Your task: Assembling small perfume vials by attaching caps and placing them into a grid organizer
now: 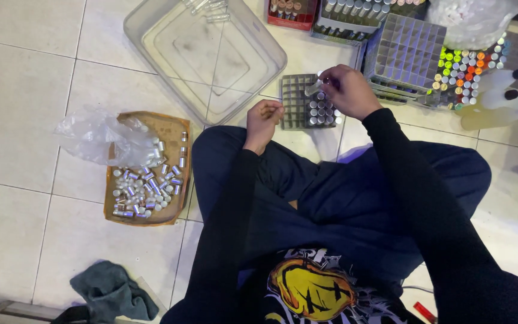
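A small vial (314, 88) is being pinched in the fingers of the right hand (348, 91) just above the grid tray (295, 99), whose right cells are already being filled. The left hand (262, 120) is being kept curled closed; whether anything is inside cannot be told. A slip could be tipping standing vials. The stacked grids (404, 57) are crowding the right side; the clear bin (205, 54) and cardboard tray (169, 135) are lying left.

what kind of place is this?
Probably a home or small informal workshop, with work done seated on a tiled floor. Signs: a cardboard tray of loose small vials, a grid rack being filled by the right hand, and stacked racks of coloured-cap vials.
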